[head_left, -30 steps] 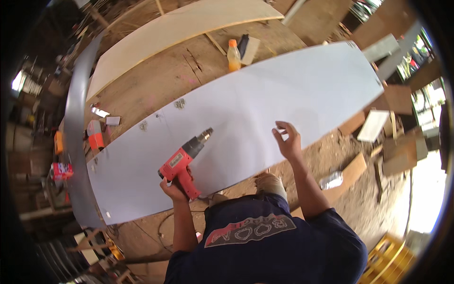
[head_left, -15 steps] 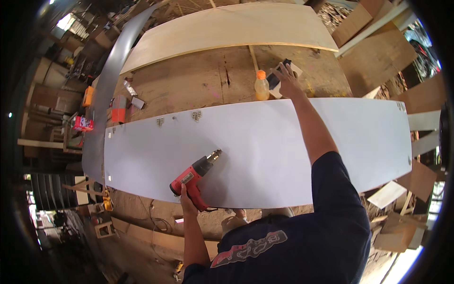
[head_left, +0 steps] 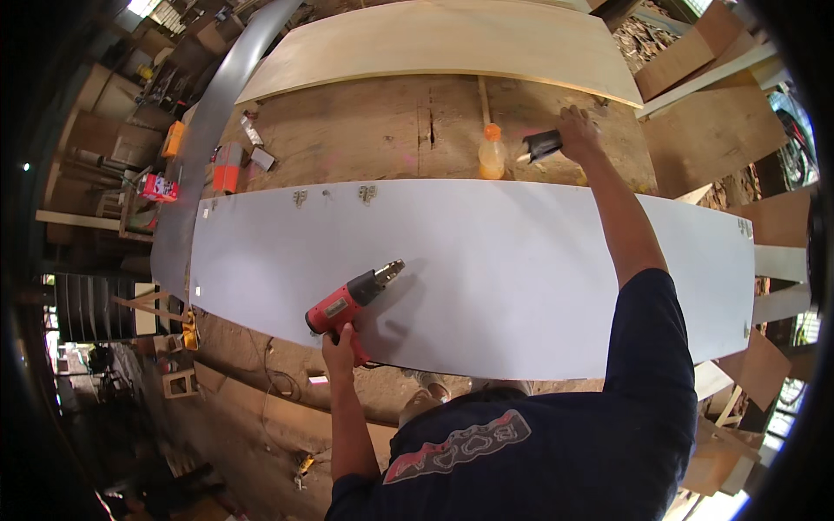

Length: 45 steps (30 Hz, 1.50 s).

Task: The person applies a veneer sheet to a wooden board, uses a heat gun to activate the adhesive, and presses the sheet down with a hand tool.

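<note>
My left hand (head_left: 339, 352) is closed round the handle of a red and black heat gun (head_left: 334, 308), held over a long white panel (head_left: 478, 269) with metal nozzle angled up to the right. Small metal hinges (head_left: 367, 194) sit along the panel's far edge. My right hand (head_left: 578, 130) reaches beyond the panel and grips a black object (head_left: 543, 143) with something pale under it; what it is, I cannot make out. An orange-capped bottle (head_left: 491, 156) stands just left of it on the wooden table (head_left: 373, 130).
A long plywood panel (head_left: 434, 39) lies at the back. A curved grey sheet (head_left: 178, 221) runs along the left. An orange-grey item (head_left: 228, 168) and small boxes sit at the table's left. Loose boards (head_left: 704, 130) are stacked at the right.
My right hand has reached from over the white panel to the black object and shifted it right, away from the bottle. The heat gun stays in my left hand. The view has levelled.
</note>
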### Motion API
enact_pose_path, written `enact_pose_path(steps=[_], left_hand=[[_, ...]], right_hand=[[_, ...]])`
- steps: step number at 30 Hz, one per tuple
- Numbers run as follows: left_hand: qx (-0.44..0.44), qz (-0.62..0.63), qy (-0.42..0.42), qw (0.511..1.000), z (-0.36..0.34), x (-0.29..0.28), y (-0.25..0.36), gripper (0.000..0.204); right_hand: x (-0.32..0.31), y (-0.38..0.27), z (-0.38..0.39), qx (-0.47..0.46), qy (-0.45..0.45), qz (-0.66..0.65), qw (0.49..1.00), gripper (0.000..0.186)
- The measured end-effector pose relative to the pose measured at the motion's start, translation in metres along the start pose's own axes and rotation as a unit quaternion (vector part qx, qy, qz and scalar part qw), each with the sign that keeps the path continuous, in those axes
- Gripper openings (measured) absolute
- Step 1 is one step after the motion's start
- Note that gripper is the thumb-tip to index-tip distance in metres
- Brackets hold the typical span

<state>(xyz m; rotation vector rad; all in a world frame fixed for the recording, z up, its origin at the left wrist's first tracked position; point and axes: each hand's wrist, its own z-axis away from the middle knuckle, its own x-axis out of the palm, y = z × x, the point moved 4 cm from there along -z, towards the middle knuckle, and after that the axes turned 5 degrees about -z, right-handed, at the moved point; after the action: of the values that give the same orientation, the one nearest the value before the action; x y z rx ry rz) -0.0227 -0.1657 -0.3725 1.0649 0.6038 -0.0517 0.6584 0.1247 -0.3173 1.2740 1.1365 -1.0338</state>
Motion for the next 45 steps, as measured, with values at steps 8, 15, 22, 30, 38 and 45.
enact_pose_path(steps=[8, 15, 22, 30, 38, 45], left_hand=[[0.249, -0.135, 0.168, 0.944, 0.038, -0.003, 0.049, 0.028], [0.236, -0.016, -0.483, 0.843, 0.133, 0.101, 0.137, 0.059], [0.171, -0.134, -0.578, 0.787, 0.146, 0.076, 0.047, 0.036], [-0.197, 0.049, -0.545, 0.813, 0.135, 0.021, -0.096, 0.048], [0.373, -0.208, -0.334, 0.84, 0.127, -0.026, 0.002, 0.072], [0.618, -0.268, -0.357, 0.647, 0.151, 0.032, 0.01, 0.073]], right_hand=[[-0.122, -0.023, 0.19, 0.069, 0.084, -0.301, 0.948, 0.053], [-0.154, -0.215, 0.352, 0.07, -0.306, -0.508, 0.802, 0.076], [-0.126, -0.36, 0.46, 0.044, -0.053, -0.473, 0.878, 0.098], [-0.114, -0.484, 0.519, 0.108, -0.012, -0.353, 0.93, 0.088], [-0.098, -0.463, 0.49, 0.074, 0.042, -0.223, 0.971, 0.072], [-0.08, -0.455, 0.467, 0.089, 0.06, -0.216, 0.97, 0.063]])
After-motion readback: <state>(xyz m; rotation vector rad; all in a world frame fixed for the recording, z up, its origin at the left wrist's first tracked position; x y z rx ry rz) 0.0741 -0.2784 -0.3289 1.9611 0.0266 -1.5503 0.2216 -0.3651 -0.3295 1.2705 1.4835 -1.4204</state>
